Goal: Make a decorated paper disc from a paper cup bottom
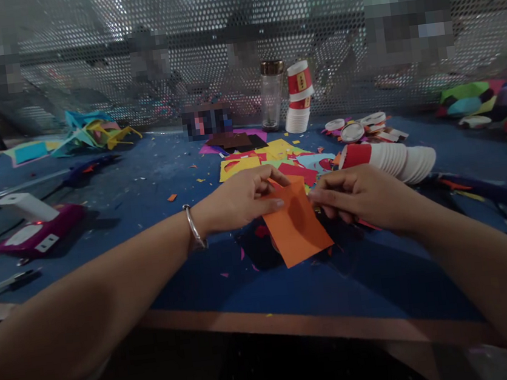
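An orange sheet of paper [302, 233] is held up, tilted, above the table's near middle. My left hand [248, 200] pinches its upper left part, thumb on the front and fingers behind. At the sheet's upper right edge, the thumb and fingers of my right hand [354, 194] are closed together; the fingertips are partly hidden. Beneath the sheet lie dark paper and small pink and red scraps, largely covered. Just beyond both hands spreads a pile of coloured paper, with a yellow sheet [238, 167] and a red piece [297, 173].
Stacked paper cups [391, 159] lie beyond my right hand. More cups [299, 117] stand beside a glass bottle [273, 96] near the perforated screen. A purple power strip [41, 232] with a white charger is at left. Cabled tools lie on both sides. Folded paper shapes [86, 133] sit back left.
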`<state>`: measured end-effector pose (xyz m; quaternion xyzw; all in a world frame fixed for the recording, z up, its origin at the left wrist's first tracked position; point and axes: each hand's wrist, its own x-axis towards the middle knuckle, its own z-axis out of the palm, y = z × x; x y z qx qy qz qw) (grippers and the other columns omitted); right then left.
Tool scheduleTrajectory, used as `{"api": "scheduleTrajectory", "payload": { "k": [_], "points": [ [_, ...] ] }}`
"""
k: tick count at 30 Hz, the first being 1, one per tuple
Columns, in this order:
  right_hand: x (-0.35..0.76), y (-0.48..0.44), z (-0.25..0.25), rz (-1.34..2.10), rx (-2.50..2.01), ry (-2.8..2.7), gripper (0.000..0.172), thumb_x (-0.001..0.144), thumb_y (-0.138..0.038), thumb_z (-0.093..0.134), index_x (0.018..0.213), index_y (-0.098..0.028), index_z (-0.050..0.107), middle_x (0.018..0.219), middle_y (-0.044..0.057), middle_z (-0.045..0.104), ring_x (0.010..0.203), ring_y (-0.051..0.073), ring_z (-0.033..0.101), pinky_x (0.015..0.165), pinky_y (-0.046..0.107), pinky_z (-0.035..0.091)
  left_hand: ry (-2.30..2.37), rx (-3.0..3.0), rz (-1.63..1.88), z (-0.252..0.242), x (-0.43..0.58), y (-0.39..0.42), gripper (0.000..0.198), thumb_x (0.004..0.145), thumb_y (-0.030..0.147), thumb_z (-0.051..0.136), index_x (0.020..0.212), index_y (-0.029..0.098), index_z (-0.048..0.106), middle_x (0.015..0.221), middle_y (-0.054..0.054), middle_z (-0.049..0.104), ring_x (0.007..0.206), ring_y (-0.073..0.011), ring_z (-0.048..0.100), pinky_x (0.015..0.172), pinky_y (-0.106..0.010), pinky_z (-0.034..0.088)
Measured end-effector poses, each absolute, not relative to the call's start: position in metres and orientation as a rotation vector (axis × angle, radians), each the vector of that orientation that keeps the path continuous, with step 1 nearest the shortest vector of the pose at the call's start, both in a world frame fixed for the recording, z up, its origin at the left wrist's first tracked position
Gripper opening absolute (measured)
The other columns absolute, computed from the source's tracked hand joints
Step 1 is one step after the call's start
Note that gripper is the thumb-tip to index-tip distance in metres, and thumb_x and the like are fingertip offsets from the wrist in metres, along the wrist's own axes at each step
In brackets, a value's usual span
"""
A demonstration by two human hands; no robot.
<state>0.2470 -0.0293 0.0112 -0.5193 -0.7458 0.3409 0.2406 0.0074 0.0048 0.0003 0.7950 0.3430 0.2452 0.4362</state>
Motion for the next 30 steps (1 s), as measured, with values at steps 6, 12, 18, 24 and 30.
{"api": "scheduleTrajectory", "payload": {
  "k": [6, 12, 18, 24, 30],
  "points": [
    [0.249, -0.028, 0.013, 0.9, -1.454, -2.084, 0.038, 0.088, -0.055, 0.065, 0.071, -0.021, 0.063, 0.059, -0.001, 0.061, 0.044, 0.009, 0.049, 0.04, 0.024, 0.034, 0.887, 2.369, 0.545, -0.004, 0.011, -0.006, 0.033, 0.091, 0.018, 0.063, 0.124, 0.018, 0.062, 0.112, -0.006, 0.072, 0.1, -0.0186, 0.066, 0.089, -0.033, 0.05],
    [0.25, -0.028, 0.011, 0.81, -1.439, -2.1, 0.047, 0.085, -0.065, 0.066, 0.071, -0.02, 0.066, 0.059, 0.0, 0.059, 0.05, 0.012, 0.052, 0.047, 0.027, 0.038, 0.679, 2.758, 0.509, 0.01, 0.0, -0.015, 0.042, 0.095, 0.03, 0.069, 0.135, 0.02, 0.062, 0.141, -0.013, 0.062, 0.133, -0.0296, 0.053, 0.115, -0.048, 0.038],
    [0.251, -0.026, 0.007, 0.729, -1.426, -2.107, 0.054, 0.086, -0.072, 0.063, 0.069, -0.021, 0.065, 0.059, 0.001, 0.059, 0.053, 0.013, 0.051, 0.053, 0.03, 0.038, 0.47, 2.841, 0.18, 0.012, -0.006, -0.026, 0.071, 0.087, 0.053, 0.078, 0.146, 0.019, 0.057, 0.152, -0.017, 0.056, 0.139, -0.0364, 0.049, 0.119, -0.054, 0.033],
    [0.253, -0.025, 0.003, 0.706, -1.405, -2.092, 0.055, 0.086, -0.074, 0.063, 0.069, -0.021, 0.063, 0.06, 0.001, 0.057, 0.055, 0.014, 0.049, 0.055, 0.031, 0.037, 0.488, 2.871, 0.177, 0.012, -0.003, -0.03, 0.057, 0.083, 0.041, 0.082, 0.131, 0.016, 0.063, 0.135, -0.016, 0.063, 0.125, -0.0344, 0.056, 0.111, -0.052, 0.042],
    [0.253, -0.025, 0.005, 0.683, -1.404, -2.111, 0.053, 0.087, -0.072, 0.064, 0.069, -0.021, 0.063, 0.059, -0.001, 0.056, 0.055, 0.013, 0.048, 0.055, 0.031, 0.035, 0.469, 2.924, 0.209, 0.016, -0.002, -0.038, 0.038, 0.09, 0.029, 0.076, 0.124, 0.016, 0.065, 0.139, -0.016, 0.062, 0.128, -0.0299, 0.058, 0.109, -0.041, 0.046]
  ]
}}
